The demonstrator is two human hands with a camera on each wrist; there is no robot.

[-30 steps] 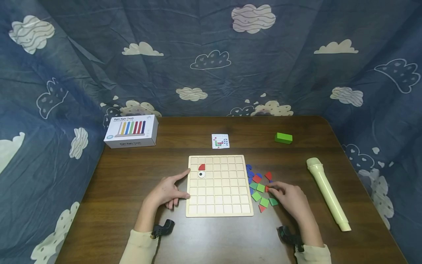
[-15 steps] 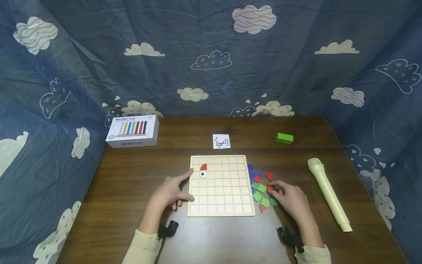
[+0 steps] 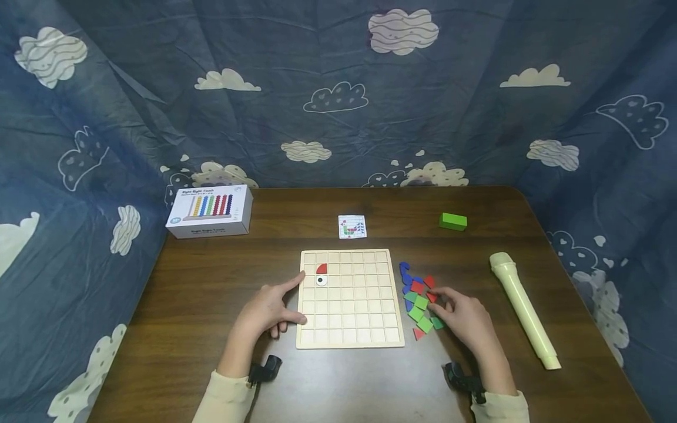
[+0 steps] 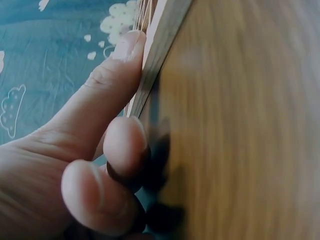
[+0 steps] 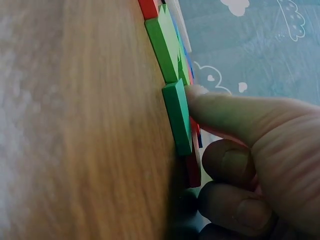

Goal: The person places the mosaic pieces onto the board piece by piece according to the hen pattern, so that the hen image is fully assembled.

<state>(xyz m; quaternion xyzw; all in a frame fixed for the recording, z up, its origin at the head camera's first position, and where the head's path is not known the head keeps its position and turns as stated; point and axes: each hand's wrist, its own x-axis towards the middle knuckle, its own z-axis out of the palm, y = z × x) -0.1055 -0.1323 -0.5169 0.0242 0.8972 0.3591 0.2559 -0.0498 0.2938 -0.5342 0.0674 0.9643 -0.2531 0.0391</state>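
Observation:
A square wooden grid board (image 3: 351,320) lies mid-table, with a red quarter-circle piece (image 3: 322,268) and a white eye piece (image 3: 321,281) in its upper left cells. My left hand (image 3: 267,308) touches the board's left edge with index finger and thumb spread; the other fingers are curled under. Right of the board is a loose pile of small flat red, green and blue pieces (image 3: 416,314). My right hand (image 3: 464,314) is at the pile's right side, index finger and thumb pinching a small red piece (image 3: 431,297). A dark green piece (image 5: 178,117) lies near that thumb in the right wrist view.
A small picture card (image 3: 352,227) lies behind the board. At the back left stands a white printed box (image 3: 209,211); at the back right sits a green block (image 3: 453,221). A pale yellow tube (image 3: 525,311) lies at the right.
Several pieces of the pile, the blue ones included, have slid slightly right, leaving a wider gap to the board. The left hand stays at the board's edge.

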